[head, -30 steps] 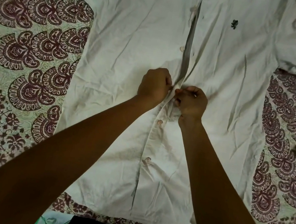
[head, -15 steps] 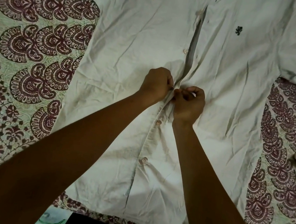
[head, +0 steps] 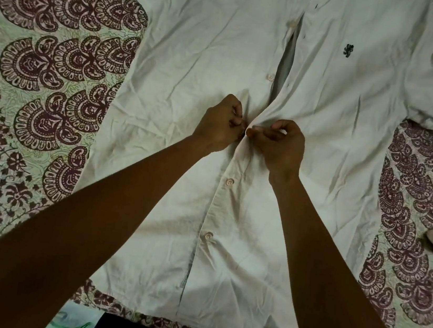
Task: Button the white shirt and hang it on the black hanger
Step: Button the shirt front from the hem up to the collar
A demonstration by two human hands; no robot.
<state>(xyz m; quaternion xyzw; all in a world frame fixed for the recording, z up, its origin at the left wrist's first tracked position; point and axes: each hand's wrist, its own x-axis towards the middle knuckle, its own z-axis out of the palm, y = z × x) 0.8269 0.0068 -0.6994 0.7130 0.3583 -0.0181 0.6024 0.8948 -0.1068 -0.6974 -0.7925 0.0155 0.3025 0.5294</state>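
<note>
On the patterned sheet [head: 54,87] the shirt [head: 339,125] lies flat, and I see the left hand [head: 218,128] and right hand [head: 278,144] still pinching it just above two buttons [head: 230,182] that look fastened, so the third isn't through.

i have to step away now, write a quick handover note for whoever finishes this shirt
Left hand pinches the button-side edge of the white shirt; right hand pinches the buttonhole edge against it, mid-front.
The shirt lies front-up on the patterned bedsheet. No black hanger in view.
Done: the two lower buttons look fastened.
Left: the button between the hands, the three open buttons above it, then hanging.
</note>
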